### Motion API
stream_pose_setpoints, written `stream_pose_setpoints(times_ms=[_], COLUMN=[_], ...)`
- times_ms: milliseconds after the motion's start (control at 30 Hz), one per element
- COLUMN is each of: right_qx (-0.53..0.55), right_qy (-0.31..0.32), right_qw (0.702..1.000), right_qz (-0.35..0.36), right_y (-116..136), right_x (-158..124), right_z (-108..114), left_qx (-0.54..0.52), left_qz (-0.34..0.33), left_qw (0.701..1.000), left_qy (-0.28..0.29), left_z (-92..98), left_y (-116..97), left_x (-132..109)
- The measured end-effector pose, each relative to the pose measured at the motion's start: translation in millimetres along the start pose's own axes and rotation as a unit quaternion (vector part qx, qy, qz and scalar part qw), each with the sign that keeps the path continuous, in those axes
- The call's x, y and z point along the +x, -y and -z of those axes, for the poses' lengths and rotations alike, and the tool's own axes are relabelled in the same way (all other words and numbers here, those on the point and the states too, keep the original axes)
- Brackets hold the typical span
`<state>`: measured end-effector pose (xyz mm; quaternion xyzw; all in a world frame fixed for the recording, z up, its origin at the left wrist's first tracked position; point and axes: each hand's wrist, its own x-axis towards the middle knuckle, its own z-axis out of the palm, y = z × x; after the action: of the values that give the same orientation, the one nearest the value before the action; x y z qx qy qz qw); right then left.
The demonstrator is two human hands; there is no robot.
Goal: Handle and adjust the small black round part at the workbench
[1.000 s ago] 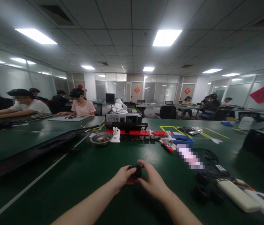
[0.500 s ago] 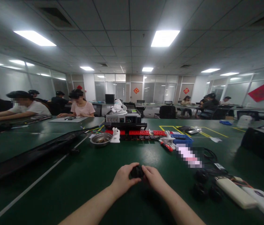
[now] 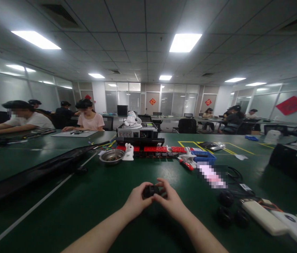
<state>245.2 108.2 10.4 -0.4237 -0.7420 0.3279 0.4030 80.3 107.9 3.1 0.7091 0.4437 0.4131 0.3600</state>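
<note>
Above the green table, a small black rounded part (image 3: 150, 190) is held up in front of me; its exact kind is too dark to make out. My left hand (image 3: 136, 198) grips its left side between thumb and fingers. On the other side, my right hand (image 3: 171, 202) has its thumb and curled fingers at the part's right edge, with the index finger lifted off. Both thumbs come close together below it. Several black round pieces (image 3: 226, 215) lie to the right of my right hand and look similar in colour and size.
A metal bowl (image 3: 112, 156), a white clip stand (image 3: 129, 151), a red-handled tool (image 3: 186, 165) and a blue tray (image 3: 203, 156) stand ahead. Left lies a long black case (image 3: 40, 172). Right are cables, a cream power bank (image 3: 264, 216) and a black box (image 3: 293, 165). People sit beyond.
My right hand has shifted its hold: its fingers have opened wider and the index finger has lifted. The black part has moved slightly left, and the view has turned a little.
</note>
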Motion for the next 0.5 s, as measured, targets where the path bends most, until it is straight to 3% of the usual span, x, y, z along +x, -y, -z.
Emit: stream_pose_setpoints(times_ms=[100,167,233,367,433,500], right_qx=[0.067,0.090,0.107,0.106,0.097,0.074], right_qy=[0.004,0.046,0.079,0.056,0.042,0.029], right_qw=[0.990,0.971,0.957,0.967,0.979,0.992], right_qz=[-0.125,-0.218,-0.257,-0.224,-0.175,-0.099], right_y=[-14,-21,-25,-25,-20,-13], right_x=[7,10,11,11,9,7], right_z=[-2,-5,-8,-12,-11,-7], left_qx=[0.141,0.162,0.159,0.098,0.015,-0.099], left_qz=[-0.089,-0.106,-0.104,-0.069,-0.034,0.044], left_qw=[0.986,0.981,0.982,0.993,0.999,0.994], left_qy=[-0.001,-0.007,-0.014,-0.014,-0.021,-0.024], left_z=[1.5,0.4,-1.1,-3.9,-6.2,-9.5], left_y=[-6,-8,-7,-2,-1,-1], left_x=[-6,-8,-10,-8,-6,-4])
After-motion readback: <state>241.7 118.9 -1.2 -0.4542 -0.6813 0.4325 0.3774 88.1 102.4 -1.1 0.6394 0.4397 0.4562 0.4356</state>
